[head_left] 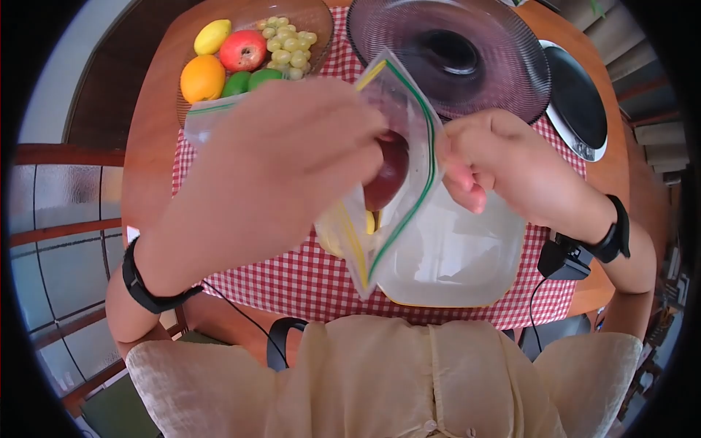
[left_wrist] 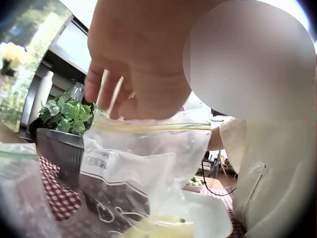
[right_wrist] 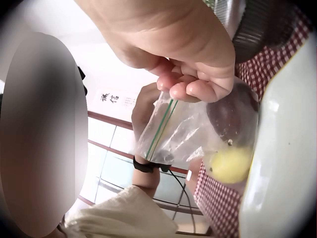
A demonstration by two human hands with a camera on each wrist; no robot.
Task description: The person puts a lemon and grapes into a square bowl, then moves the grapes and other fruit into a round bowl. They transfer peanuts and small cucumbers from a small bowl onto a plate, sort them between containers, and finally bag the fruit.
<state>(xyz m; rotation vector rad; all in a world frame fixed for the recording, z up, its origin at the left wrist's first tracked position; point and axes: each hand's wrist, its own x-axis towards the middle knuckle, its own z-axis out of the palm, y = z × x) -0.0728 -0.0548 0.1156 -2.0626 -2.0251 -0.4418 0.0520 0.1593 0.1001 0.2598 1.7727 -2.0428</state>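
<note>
A clear zip bag (head_left: 413, 109) with a yellow and a green seal strip stands with its mouth spread apart between my hands. My left hand (head_left: 277, 160) grips the bag's left rim, its fingertips overlapping a dark red fruit (head_left: 388, 179) in the head view. At the opposite rim, my right hand (head_left: 493, 153) pinches the plastic beside the green strip with curled fingers. Low in the bag, the right wrist view shows a yellow lemon-like fruit (right_wrist: 230, 165) beneath the dark red one. My left hand hides part of the bag's left side in the head view.
A white dish (head_left: 460, 255) lies under the bag on a red checked cloth (head_left: 277, 281). At the back left, a glass plate holds an orange (head_left: 203, 79), grapes (head_left: 290, 45) and other fruit. Another zip bag (head_left: 208, 113) lies before it. A large purple glass bowl (head_left: 504, 58) stands behind.
</note>
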